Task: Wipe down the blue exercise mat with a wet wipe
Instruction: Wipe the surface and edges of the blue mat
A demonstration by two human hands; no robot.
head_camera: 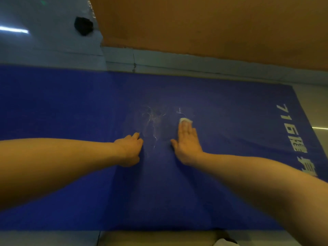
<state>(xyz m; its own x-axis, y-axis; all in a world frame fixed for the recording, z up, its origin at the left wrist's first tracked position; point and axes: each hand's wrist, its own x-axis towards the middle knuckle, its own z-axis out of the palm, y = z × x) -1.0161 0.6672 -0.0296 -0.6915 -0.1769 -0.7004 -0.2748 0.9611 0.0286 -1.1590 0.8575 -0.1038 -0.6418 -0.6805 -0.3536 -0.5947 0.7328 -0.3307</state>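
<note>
pressing wet wipe [186,120] to blue mat [71,107], right hand [188,144] flat, left hand [130,150] curled empty; black object [83,26] beyond mat.

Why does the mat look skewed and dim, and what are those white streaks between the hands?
Head view: the wide-angle lens skews the edges of the blue exercise mat and stretches the forearms; light is dim and warm-tinted; the streaks look like wet sheen catching light, left of the wet wipe under the right hand; a glare strip shines on the floor, top left.

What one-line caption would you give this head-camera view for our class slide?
Right hand presses a wet wipe onto the blue mat; left hand rests alongside.
</note>
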